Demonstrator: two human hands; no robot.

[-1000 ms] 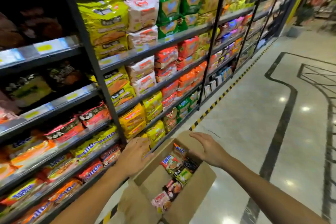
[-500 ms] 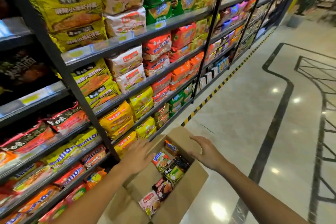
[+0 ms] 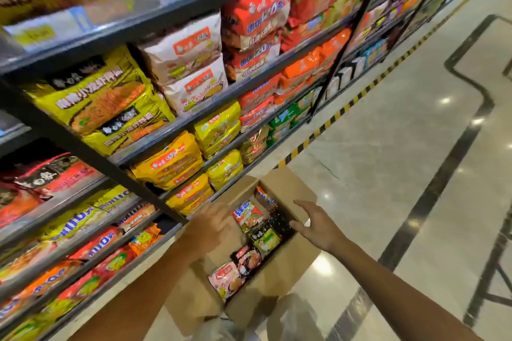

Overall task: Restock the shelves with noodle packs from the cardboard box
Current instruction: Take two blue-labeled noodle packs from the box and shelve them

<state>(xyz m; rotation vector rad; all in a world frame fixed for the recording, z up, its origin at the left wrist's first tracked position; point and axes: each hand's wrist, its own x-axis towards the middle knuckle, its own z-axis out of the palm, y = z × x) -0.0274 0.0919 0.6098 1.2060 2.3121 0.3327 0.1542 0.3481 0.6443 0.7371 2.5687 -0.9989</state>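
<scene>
Looking down from the head camera: open brown cardboard box [image 3: 279,271] sits on the glossy tiled floor [image 3: 388,174], just beside the dark metal shelving unit [image 3: 91,152]. Small assorted noodle packs [image 3: 249,216] stand in a row inside the box. Left hand [image 3: 210,225] rests on the box's left flap, fingers relaxed and loosely spread, gripping nothing. Right hand [image 3: 315,224] hovers at the box's right rim, fingers straight, palm facing the packs, holding nothing. Shelves carry yellow, white, red and orange noodle multipacks [image 3: 191,63]. Yellow-black hazard tape [image 3: 332,116] runs along the shelf base.
</scene>
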